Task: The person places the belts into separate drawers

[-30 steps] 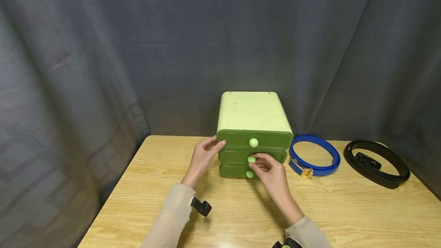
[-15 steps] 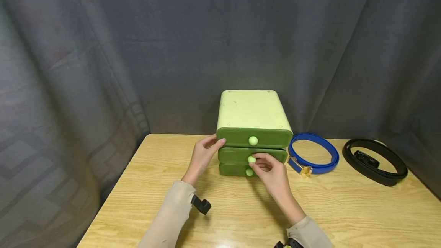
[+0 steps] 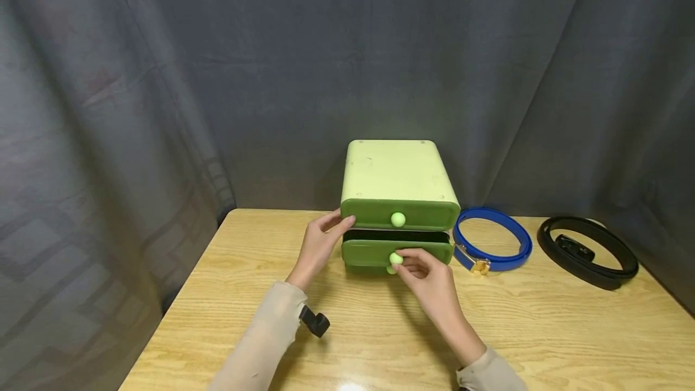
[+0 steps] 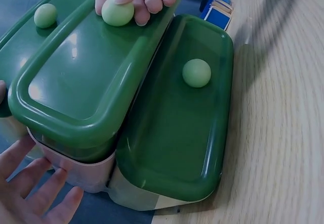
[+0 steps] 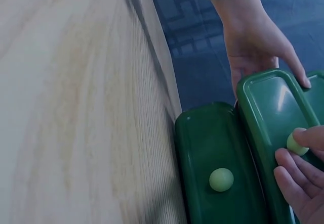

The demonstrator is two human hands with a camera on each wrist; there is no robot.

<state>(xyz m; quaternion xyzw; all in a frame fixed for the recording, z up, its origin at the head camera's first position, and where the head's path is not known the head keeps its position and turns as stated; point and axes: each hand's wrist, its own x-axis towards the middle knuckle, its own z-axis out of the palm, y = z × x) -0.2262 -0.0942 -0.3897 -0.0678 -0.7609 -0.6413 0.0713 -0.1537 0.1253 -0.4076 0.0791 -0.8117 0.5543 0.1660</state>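
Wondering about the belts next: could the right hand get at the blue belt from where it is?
Probably yes. The right hand pinches the middle drawer's knob, and the blue belt lies just beside the drawer unit on bare table, nothing between.

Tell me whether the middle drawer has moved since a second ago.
Yes. The middle drawer has slid out toward the person: a dark gap now shows beneath the top drawer, which stayed put. The right hand pinches its knob.

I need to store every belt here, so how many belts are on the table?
2. The blue belt lies coiled just right of the green drawer unit; the black belt lies coiled farther right. Closed drawers might hide more.
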